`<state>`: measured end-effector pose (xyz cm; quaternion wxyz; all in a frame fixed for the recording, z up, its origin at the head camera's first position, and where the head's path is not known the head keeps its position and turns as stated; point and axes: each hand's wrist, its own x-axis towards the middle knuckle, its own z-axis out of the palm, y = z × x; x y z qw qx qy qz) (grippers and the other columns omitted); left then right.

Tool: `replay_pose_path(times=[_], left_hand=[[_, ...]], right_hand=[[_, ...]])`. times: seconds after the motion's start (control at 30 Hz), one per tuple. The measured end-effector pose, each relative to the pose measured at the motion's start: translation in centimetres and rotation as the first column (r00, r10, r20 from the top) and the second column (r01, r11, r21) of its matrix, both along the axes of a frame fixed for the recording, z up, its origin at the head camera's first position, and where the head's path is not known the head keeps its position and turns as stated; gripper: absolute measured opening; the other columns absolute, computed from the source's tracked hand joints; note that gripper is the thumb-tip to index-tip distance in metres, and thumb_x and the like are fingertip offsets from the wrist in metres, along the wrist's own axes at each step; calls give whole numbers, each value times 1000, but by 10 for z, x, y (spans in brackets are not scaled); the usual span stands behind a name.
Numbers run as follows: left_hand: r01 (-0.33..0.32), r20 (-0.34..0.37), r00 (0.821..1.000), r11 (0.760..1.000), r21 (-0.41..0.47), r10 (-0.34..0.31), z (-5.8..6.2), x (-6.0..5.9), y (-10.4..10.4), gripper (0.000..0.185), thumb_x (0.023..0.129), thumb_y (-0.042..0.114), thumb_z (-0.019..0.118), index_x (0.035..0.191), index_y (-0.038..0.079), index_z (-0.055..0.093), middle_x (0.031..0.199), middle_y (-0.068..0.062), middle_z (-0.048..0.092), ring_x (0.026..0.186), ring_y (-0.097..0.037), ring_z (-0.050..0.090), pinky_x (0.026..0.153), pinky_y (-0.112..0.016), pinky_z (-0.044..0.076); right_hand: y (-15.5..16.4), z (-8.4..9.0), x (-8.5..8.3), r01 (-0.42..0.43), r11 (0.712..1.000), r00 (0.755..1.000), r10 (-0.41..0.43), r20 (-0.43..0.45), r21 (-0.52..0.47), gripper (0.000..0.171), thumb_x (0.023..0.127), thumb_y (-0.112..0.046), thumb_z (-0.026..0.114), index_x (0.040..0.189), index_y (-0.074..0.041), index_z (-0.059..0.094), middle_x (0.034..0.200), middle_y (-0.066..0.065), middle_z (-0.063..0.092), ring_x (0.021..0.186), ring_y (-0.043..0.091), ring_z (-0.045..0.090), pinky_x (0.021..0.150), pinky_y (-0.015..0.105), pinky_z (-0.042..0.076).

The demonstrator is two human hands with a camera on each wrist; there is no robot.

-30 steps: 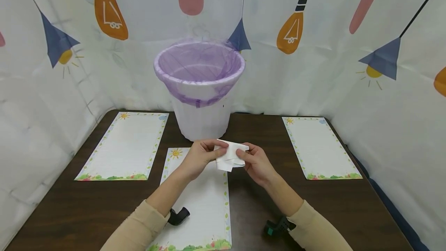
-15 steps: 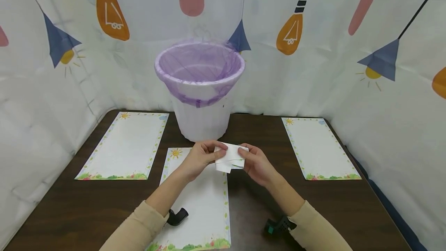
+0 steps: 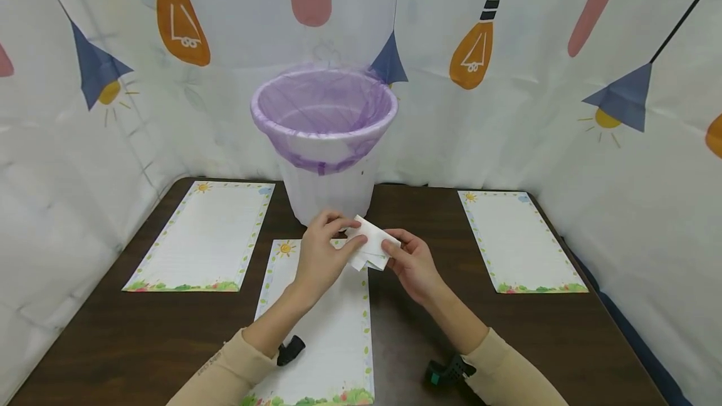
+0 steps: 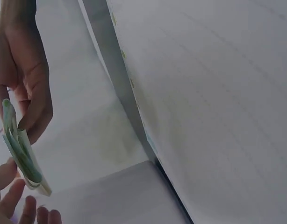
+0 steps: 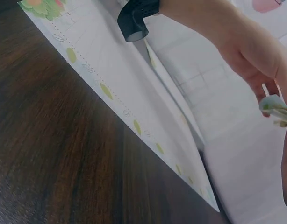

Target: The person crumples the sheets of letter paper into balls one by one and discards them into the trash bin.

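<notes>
Head view: left hand (image 3: 321, 254) and right hand (image 3: 410, 262) both pinch a folded paper (image 3: 369, 249) above the table (image 3: 84, 331), before the bin (image 3: 324, 143). Judged light, limp and crushable; grip at folded edges.

Staged recording booth: lightbulb-print backdrop (image 3: 507, 111) encloses dark table (image 3: 423, 318) w/ lined bin (image 3: 324, 143).

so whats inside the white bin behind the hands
The white bin holds a purple liner folded over its rim. Only the liner's upper inside shows; the bottom is hidden by the rim, so any contents cannot be seen.
</notes>
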<state>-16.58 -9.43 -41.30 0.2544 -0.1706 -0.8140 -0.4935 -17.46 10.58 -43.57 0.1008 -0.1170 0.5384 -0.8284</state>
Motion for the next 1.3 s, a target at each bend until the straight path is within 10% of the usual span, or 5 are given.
replay_pose_path(times=[0.53, 0.77, 1.03, 1.3], left_hand=[[26, -41, 999, 996, -91, -30, -6, 8, 13, 46, 81, 18, 91, 120, 0, 74, 113, -8, 68, 103, -23, 69, 83, -36, 59], [120, 94, 987, 989, 81, -127, -8, 8, 12, 32, 85, 20, 87, 114, 11, 77, 108, -1, 72, 100, -17, 70, 82, -39, 60], [236, 245, 928, 951, 201, -282, 4, 4, 13, 30, 92, 7, 78, 122, 4, 71, 112, -6, 72, 105, -22, 70, 84, -31, 58], [230, 216, 942, 962, 147, -258, 13, 5, 19, 22, 94, 3, 74, 116, 1, 71, 96, -7, 74, 86, -18, 71, 73, -32, 59]], right_hand=[[0, 7, -4, 24, 991, 990, -6, -141, 132, 29, 101, 7, 57, 125, 22, 53, 110, 8, 68, 96, 17, 66, 82, 29, 58], [-10, 16, -2, 35, 976, 951, 33, -308, 213, 24, 99, 4, 63, 118, 18, 62, 106, 4, 71, 90, 16, 65, 83, 28, 57], [-11, 17, -7, 53, 993, 968, -25, -249, 109, 16, 94, 12, 66, 110, 10, 65, 98, 4, 72, 86, 15, 68, 80, 32, 60], [-10, 25, -3, 259, 954, 948, -221, -227, 154, 33, 83, 8, 82, 108, 3, 61, 88, 13, 60, 67, 12, 65, 60, 31, 60]])
